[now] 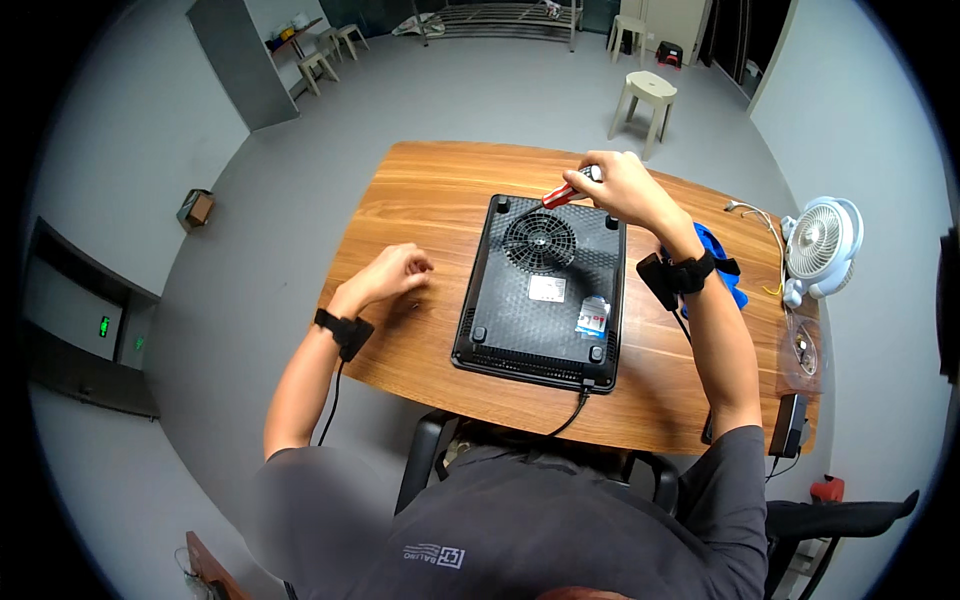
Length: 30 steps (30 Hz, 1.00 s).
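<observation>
An induction cooker [515, 300] lies upside down on the wooden table, its black underside showing a round fan grille [540, 242], corner feet and labels. My right hand [625, 188] is closed around a screwdriver [568, 193] with a red and white handle, above the cooker's far edge. The shaft slants down and left toward the far left foot; whether its tip touches a screw cannot be made out. Left of the cooker, my left hand [393, 272] is over the table with its fingers curled inward. What those fingers hold, if anything, is hidden.
Something blue [715, 265] lies partly behind my right forearm. A white fan [823, 245], a clear plastic container [800, 355] and a black power adapter [788, 425] line the table's right side. The cooker's cord [572, 415] runs off the near edge. A stool [650, 90] stands beyond the table.
</observation>
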Available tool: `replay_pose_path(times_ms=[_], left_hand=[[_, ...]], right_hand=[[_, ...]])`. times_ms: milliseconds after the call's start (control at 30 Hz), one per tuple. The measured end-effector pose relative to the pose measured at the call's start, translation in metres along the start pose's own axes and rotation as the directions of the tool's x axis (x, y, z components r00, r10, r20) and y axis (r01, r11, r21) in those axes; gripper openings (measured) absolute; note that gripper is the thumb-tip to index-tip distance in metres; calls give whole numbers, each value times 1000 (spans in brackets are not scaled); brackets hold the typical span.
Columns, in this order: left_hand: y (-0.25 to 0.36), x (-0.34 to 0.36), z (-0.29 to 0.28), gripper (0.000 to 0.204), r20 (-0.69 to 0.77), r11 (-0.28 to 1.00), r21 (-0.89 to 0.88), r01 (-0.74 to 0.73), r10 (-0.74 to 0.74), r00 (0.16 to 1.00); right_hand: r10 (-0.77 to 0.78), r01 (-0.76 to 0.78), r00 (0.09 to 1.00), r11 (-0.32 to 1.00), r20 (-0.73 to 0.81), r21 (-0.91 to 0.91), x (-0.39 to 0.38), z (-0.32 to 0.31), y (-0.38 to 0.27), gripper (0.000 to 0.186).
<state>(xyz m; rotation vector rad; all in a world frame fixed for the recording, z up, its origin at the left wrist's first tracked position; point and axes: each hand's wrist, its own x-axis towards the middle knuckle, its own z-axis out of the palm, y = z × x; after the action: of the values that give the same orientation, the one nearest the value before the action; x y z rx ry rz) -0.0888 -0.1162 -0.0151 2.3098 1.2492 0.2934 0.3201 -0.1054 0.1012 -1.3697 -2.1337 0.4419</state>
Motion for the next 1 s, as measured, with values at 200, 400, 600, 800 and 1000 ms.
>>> replay_pose_path(times_ms=[200, 400, 600, 800, 1000], left_hand=[[-3, -39, 21, 23, 42, 990, 60, 124, -127, 991], [3, -42, 31, 19, -27, 992, 88, 93, -91, 995], [-3, -44, 29, 16, 8, 987, 68, 148, -149, 989], [35, -11, 19, 14, -124, 993, -31, 109, -113, 986], [76, 42, 28, 16, -263, 962, -244, -121, 54, 963]], right_hand=[[15, -15, 997, 1000, 73, -1, 3, 15, -16, 49], [-30, 30, 997, 1000, 68, 7, -3, 17, -1, 48], [97, -101, 990, 994, 100, 38, -13, 7, -12, 51], [91, -107, 985, 988, 147, 110, -20, 7, 1, 45], [92, -117, 985, 977, 146, 178, -25, 6, -9, 43]])
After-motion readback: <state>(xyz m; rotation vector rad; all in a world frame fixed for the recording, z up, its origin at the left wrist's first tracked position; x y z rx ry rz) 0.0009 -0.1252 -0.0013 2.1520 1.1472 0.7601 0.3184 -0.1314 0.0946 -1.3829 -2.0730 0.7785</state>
